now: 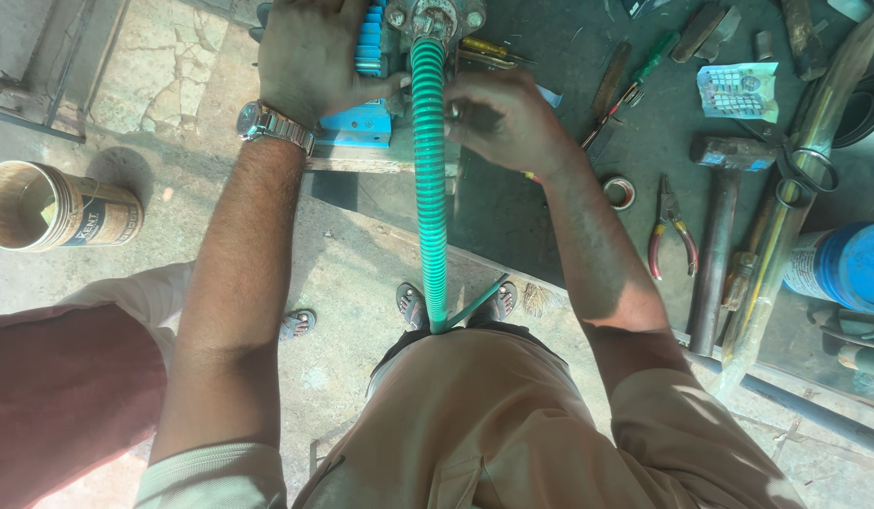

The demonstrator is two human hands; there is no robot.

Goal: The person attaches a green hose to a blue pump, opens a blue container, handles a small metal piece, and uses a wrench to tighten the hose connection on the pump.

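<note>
Two hands worked a green ribbed hose at the port of a blue pump

The left hand (pixel 310 57) lay flat and spread over the blue pump (pixel 366 118), gripping nothing, while the right hand (pixel 498 118) was closed around the green ribbed hose (pixel 430 170) just below the metal flange (pixel 435 17). The hose ran straight down toward the person's feet. A hammer (pixel 724 226), red-handled pliers (pixel 670 231) and a tape roll (pixel 619 192) lay on the dark bench to the right
</note>
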